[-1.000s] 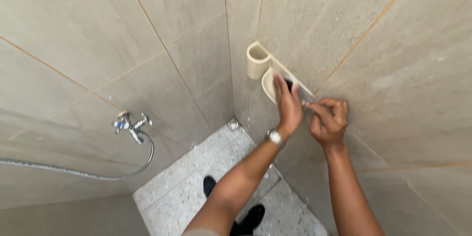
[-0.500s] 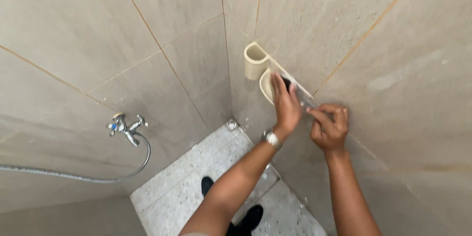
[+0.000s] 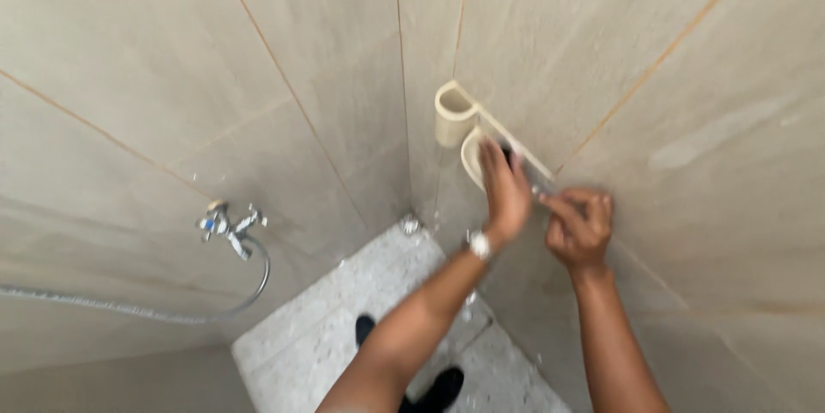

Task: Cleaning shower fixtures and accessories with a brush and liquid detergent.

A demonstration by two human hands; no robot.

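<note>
Hands: 2, left hand point(image 3: 505, 191) on soap dish, right hand point(image 3: 579, 226) just beside.
Wristwatch point(image 3: 479, 245): 1, on left wrist.
Wall-mtd beige holder point(image 3: 468, 125): 1 unit w/ 1 cup point(image 3: 452, 112) + 1 soap dish point(image 3: 472, 158).
Dark item point(image 3: 507, 153) in dish: 1, mostly hidden.
Tap point(image 3: 230, 226): 1, w/ 1 metal hose point(image 3: 129, 310).
Floor drain point(image 3: 409, 224): 1.
Black shoes point(image 3: 430, 379): 2.

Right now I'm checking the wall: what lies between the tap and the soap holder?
In the head view, only bare tiled wall and the corner joint lie between the tap and the soap holder.
</note>
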